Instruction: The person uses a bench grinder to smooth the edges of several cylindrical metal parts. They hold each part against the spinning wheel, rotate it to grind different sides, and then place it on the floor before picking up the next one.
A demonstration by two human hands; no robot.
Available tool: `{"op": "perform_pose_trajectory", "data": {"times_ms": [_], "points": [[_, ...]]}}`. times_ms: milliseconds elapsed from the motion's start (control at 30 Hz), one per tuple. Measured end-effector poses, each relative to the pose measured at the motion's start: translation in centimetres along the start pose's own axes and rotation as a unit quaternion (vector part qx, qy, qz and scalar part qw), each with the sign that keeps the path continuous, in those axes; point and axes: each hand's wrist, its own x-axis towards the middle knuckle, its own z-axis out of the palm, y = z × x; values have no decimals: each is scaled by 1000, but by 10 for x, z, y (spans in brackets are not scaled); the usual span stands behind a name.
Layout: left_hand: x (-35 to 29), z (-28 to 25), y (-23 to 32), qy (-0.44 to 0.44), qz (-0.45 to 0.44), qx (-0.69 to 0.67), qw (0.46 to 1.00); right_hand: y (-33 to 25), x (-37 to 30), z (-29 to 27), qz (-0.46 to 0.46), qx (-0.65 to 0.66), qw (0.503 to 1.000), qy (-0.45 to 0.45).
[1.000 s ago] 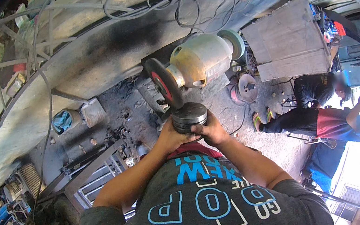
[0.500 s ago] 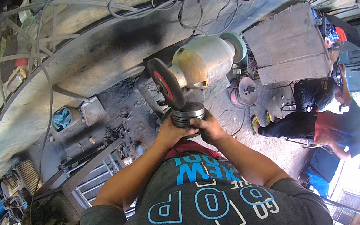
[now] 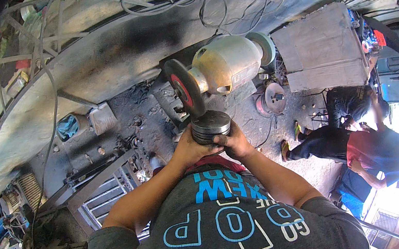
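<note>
Along a curving, soot-darkened wall [image 3: 112,65] of a cluttered workshop, we see two co-workers at the right, one in a red-and-dark shirt [image 3: 373,151] and one in dark clothes [image 3: 350,103] bent close by. Near them stands a broad brown panel [image 3: 320,48]. At the centre sits a bench grinder [image 3: 231,62], its paint worn, with a pale wheel [image 3: 264,47] at the far end and a dark wheel with a red centre [image 3: 186,87] at the near one. A round spool [image 3: 275,98] rests on the floor to its right.

Below the dark wheel, the left hand [image 3: 190,147] is closed round one side of a round metal piece, and the right hand [image 3: 235,142] grips the other side, thumb across the front; the fingers at the back are hidden from us. The metal piece [image 3: 211,121], grooved round its side and bright near the rim, is held flat face up at the wheel's lower edge; whether the two touch, we cannot tell.

We judge the work to be under way: the piece is at the wheel. Its face looks grey and uneven, so finishing may remain, though how much surface is done we cannot tell.
</note>
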Motion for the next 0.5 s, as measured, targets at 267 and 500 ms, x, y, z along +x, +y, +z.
{"op": "perform_pose_trajectory", "data": {"times_ms": [267, 500], "points": [[5, 5, 6, 12, -39, -34, 999, -9, -2, 5, 30, 53, 998, 6], [8, 8, -5, -2, -9, -64, 998, -13, -4, 7, 23, 50, 998, 3]]}}
